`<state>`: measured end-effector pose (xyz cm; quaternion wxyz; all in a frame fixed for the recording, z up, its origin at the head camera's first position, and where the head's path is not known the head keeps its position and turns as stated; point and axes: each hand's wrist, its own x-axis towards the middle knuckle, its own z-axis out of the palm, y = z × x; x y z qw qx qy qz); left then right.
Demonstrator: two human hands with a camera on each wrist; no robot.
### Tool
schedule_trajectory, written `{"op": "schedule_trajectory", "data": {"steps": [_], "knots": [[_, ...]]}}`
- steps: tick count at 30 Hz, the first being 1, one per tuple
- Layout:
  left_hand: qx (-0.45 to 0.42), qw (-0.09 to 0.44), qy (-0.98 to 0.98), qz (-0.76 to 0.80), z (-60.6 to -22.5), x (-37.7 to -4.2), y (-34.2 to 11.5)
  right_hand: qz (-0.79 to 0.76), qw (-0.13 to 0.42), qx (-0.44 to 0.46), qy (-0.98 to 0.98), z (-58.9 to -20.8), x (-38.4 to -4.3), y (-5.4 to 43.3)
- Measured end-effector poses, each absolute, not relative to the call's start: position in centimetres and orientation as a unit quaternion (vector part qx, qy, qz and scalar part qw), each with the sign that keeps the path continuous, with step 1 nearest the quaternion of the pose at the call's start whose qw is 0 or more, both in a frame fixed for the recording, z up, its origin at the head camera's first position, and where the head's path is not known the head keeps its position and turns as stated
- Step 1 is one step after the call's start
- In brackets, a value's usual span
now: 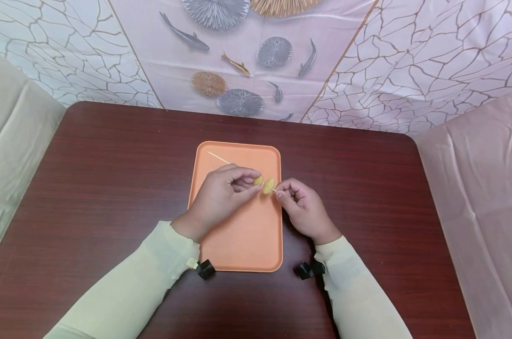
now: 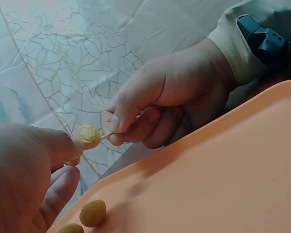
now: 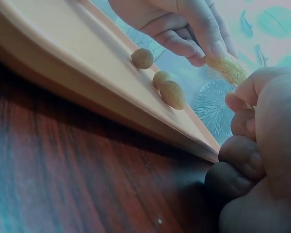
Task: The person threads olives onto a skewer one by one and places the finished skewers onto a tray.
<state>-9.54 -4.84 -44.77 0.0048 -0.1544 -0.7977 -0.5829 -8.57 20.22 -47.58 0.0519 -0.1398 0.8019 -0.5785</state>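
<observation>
A thin wooden skewer (image 1: 218, 157) slants across above the tray, its middle hidden behind my left hand (image 1: 220, 193). Two wrinkled yellow oval pieces are threaded on it near the right hand. My left thumb and fingers pinch the left-hand piece (image 1: 258, 181). The other piece (image 1: 268, 186) sits bare between the two hands, and shows large in the left wrist view as a wrinkled yellow ball (image 2: 88, 136). With thumb and forefinger, my right hand (image 1: 303, 207) pinches the skewer's right end, just past that piece. The right hand's other fingers are curled in.
An orange tray (image 1: 243, 245) lies on the dark red-brown table (image 1: 112, 179). Loose yellow-brown round pieces (image 3: 142, 58) lie on the tray, hidden in the head view. Patterned cloth (image 1: 247, 56) hangs behind the table. Black wrist cameras (image 1: 206, 269) hang at both cuffs.
</observation>
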Motion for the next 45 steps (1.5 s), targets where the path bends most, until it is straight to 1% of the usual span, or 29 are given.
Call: {"op": "schedule_trajectory", "data": {"steps": [5,10,19,22,30,38,45], "knots": [[-0.176,-0.011,-0.806,-0.565,-43.7,-9.7,-5.6,-0.582,0.045,-0.131,0.801,-47.6,-8.6,20.4],[-0.221,-0.011,-0.839,-0.497,-42.6,-10.3,-7.4,-0.604,0.040,-0.114,0.788,-47.6,-8.7,20.6],[-0.233,-0.075,-0.902,-0.357,-42.3,-11.6,-10.4,-0.607,0.042,-0.120,0.784,-47.6,-8.8,20.6],[-0.221,-0.083,-0.917,-0.322,-42.2,-11.7,-10.5,-0.608,0.044,-0.122,0.784,-47.6,-8.8,20.6],[-0.151,-0.093,-0.959,-0.222,-42.2,-11.2,-10.0,-0.608,0.050,-0.123,0.783,-47.6,-8.8,20.6],[-0.130,-0.075,-0.967,-0.206,-42.9,-11.1,-9.5,-0.606,0.052,-0.122,0.785,-47.5,-8.8,20.6],[-0.116,-0.080,-0.964,-0.224,-43.3,-11.4,-9.3,-0.605,0.053,-0.119,0.785,-47.5,-8.8,20.5]]}}
